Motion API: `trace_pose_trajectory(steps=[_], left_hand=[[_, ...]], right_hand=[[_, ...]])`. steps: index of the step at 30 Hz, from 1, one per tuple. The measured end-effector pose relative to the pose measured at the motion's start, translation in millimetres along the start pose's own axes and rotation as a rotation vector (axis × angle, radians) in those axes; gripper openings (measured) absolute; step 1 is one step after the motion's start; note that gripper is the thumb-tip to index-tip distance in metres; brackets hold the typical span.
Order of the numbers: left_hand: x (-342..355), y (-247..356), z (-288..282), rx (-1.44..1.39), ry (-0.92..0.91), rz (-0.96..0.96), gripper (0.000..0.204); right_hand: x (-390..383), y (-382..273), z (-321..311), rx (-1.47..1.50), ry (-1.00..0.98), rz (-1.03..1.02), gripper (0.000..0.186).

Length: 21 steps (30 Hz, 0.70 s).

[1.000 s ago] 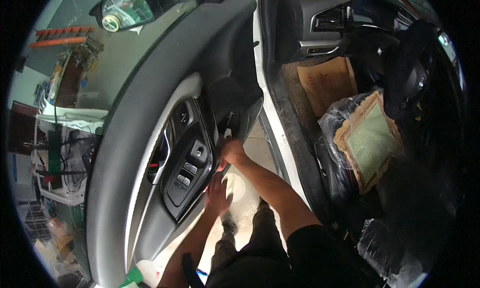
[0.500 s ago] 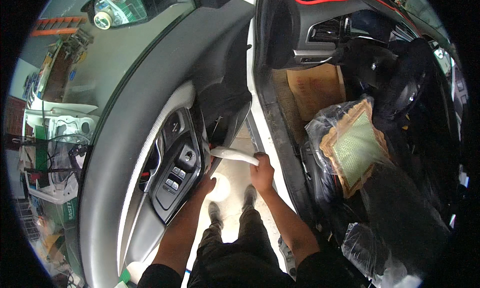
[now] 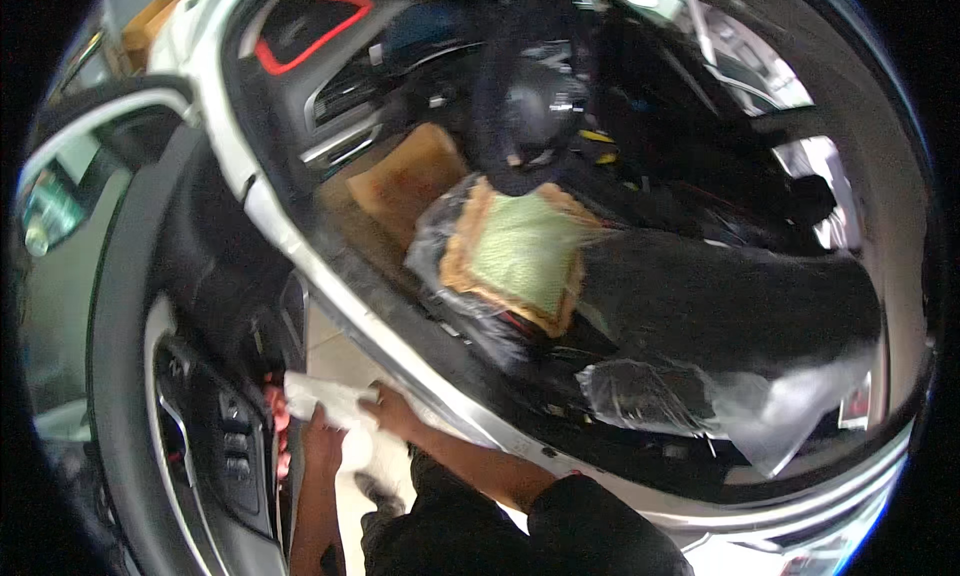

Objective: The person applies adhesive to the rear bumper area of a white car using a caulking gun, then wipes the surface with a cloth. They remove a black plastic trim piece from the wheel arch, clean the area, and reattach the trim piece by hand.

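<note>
My right hand grips the right part of a white, flat strip of soft-looking material, held low beside the open door. My left hand is closed on the same strip from below, a little to the left. Red objects, too blurred to make out, sit along the edge of the door panel just left of the strip. The panel carries silver-trimmed window switches and a curved handle.
The white door sill runs diagonally past my hands. Inside the car are a green cushion with tan border on a plastic-covered seat, a brown floor paper, a dark steering wheel and loose clear plastic. My legs are below.
The view has swung right toward the car's interior. The white strip, earlier in my right hand only, is now in both hands, my left hand having come over from the door panel.
</note>
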<state>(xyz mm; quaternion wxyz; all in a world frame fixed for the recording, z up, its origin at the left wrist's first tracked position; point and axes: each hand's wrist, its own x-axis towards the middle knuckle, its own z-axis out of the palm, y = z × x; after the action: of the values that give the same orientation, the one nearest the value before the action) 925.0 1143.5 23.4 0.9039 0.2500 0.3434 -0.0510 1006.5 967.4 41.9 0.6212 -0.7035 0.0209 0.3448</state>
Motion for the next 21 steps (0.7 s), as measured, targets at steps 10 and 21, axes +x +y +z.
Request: trace_pose_trajectory(steps=[10, 21], left_hand=[[-41.5, 6.5, 56.6, 0.47, -0.008, 0.136, 0.052], [-56.7, -20.4, 70.5, 0.828, 0.149, -0.038, 0.07]], right_hand=[[-27.8, 5.0, -5.5, -0.089, -0.291, 0.056, 0.052], [-64.7, -18.1, 9.9, -0.65, 0.017, -0.23, 0.04]])
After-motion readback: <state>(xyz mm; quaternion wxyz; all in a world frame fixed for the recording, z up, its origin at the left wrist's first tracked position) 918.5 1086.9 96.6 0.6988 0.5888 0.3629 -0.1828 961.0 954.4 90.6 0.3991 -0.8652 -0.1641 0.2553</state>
